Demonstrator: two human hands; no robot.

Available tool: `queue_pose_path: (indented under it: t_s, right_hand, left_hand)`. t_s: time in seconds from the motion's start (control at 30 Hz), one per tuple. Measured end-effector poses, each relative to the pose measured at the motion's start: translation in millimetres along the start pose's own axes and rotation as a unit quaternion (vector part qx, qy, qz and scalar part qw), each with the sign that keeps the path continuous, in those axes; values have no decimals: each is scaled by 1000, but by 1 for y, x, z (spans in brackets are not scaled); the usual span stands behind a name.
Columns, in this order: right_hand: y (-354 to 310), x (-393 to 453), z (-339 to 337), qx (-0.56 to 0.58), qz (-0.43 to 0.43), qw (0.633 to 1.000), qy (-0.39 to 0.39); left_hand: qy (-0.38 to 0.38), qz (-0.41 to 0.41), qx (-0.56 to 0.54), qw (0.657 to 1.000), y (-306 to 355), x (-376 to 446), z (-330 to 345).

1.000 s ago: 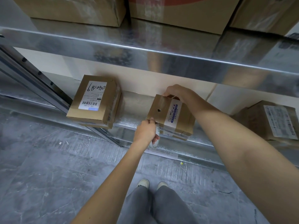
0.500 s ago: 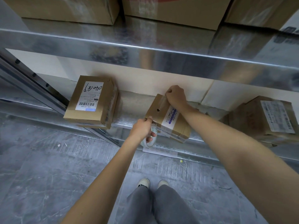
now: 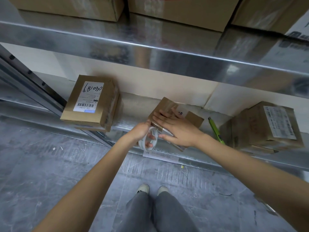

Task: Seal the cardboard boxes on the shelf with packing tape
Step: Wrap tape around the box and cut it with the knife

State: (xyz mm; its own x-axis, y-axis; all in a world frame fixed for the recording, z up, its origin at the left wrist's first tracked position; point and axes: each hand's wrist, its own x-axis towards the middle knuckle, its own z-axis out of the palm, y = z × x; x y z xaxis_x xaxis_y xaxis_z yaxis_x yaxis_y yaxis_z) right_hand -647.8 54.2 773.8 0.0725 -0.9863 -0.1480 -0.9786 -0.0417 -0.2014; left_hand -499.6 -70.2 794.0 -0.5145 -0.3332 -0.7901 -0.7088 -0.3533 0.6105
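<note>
Middle box [image 3: 168, 108]: on the lower shelf [image 3: 133, 122], centre of your view, tilted, its near end over the front lip. Your right hand [image 3: 177, 129] lies flat on its top, fingers straight and slightly spread, thumb out toward the roll; judged to be pressing tape down and pinning the box so it cannot slide while you pull.

Tape roll [image 3: 148, 138]: clear, at 7 o'clock of the middle box, just beside its near corner. Your left hand [image 3: 142, 131] grips it, fingers curled through the core, thumb over the rim. Held close to the box, likely to keep the strip short and taut. Whether a strip already joins roll and box is too faint to tell.

Left box [image 3: 91, 102]: at 9 o'clock, well apart, label up, handwritten number on it.

Right box [image 3: 267, 125]: at 3 o'clock, label up; glossy patches suggest tape, not certain.

Green cutter [image 3: 214, 129]: on the shelf between middle and right boxes, within your right hand's reach, presumably for severing the strip.

Upper shelf: larger cartons, only partly in view.
</note>
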Motion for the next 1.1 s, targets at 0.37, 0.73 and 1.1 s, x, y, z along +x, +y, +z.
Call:
queue_pose_path:
  t_s: [0.37,0.73,1.1]
  right_hand:
    - [-5,0,-1,-33,-20,999,-9]
    - [28,2,-13,12,141,990,-22]
    - [24,3,-12,37,147,988,-17]
  left_hand:
    - [17,31,25,999,1,2,2]
    - [27,15,62,998,-1,11,-2]
    - [45,18,72,996,-1,9,0]
